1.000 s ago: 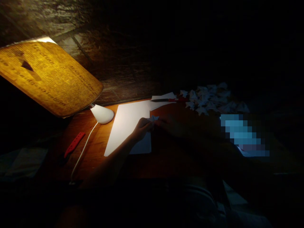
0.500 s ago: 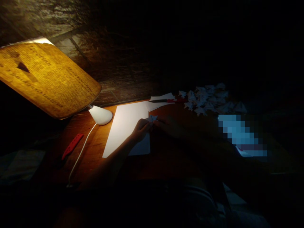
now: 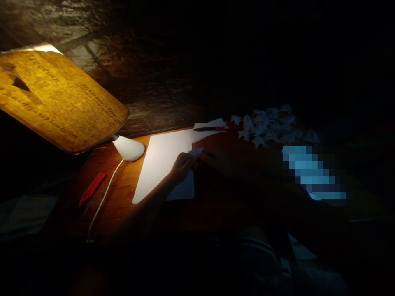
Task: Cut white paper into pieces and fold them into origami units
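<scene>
Between my two hands is a small folded paper piece [image 3: 197, 151] with pointed corners, held just above the right edge of a white paper stack [image 3: 163, 160]. My left hand [image 3: 182, 164] is closed, pinching the piece from the left, lit by the lamp. From the right, my right hand [image 3: 216, 159] grips its other side with the fingertips; most of that hand is in deep shadow. Farther back lie more white sheets [image 3: 212, 123] with a red-handled knife [image 3: 205, 129] across them. A heap of similar folded paper pieces [image 3: 268, 125] sits at the back right.
A lamp with a yellow printed shade [image 3: 64, 102] and white base [image 3: 129, 149] stands at the left. Its white cord [image 3: 103, 197] runs to the front edge, beside a red-handled tool [image 3: 92, 189]. A glowing, pixelated screen [image 3: 311, 170] lies right. A stone wall [image 3: 101, 61] rises behind.
The whole view has shifted slightly, with things appearing a little farther left and up. Both hands keep hold of the folded paper, with barely any finger movement visible.
</scene>
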The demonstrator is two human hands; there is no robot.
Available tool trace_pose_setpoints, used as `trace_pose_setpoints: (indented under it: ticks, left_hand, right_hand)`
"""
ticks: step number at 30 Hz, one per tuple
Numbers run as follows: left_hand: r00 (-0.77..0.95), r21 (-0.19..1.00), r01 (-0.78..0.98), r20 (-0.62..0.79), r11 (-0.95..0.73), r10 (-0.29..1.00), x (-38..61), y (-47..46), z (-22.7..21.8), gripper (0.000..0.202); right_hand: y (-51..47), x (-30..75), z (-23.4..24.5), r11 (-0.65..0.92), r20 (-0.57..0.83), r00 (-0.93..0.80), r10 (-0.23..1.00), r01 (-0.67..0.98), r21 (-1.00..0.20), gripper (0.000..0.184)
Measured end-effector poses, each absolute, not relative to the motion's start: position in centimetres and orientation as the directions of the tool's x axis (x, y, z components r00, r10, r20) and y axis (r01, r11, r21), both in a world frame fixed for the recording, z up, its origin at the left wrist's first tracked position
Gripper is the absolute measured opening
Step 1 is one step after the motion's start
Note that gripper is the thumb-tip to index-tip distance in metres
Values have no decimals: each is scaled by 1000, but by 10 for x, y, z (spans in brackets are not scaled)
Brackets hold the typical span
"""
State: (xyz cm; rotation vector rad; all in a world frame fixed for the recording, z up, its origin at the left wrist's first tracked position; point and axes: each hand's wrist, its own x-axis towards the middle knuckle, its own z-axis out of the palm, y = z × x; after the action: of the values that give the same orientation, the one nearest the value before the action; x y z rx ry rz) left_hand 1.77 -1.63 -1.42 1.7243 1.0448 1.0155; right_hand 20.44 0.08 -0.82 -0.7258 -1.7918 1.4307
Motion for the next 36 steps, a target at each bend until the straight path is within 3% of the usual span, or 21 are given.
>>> trace_pose_setpoints:
  ticks: [6,13,22,29,36]
  left_hand:
    - [293,925,233,229,-302,928,20,-21,-5,64]
    - [315,935,119,283,-334,906,17,-24,-6,66]
    - [317,922,91,331,-376,889,21,-33,1,67]
    - [269,967,66,219,-245,938,24,-26,-3,70]
    - [274,989,119,54,-90,960,20,-22,-6,62]
  right_hand:
    - [-4,204,-1,206,219,-601,768,-92,-974,34]
    - [-11,202,1,164,195,-609,769,-107,-981,34]
    - [-14,201,-2,256,278,-576,769,-121,-959,33]
    - [-8,204,2,276,311,-583,751,-152,-949,40]
    - [1,206,-11,199,214,-537,816,-88,-976,42]
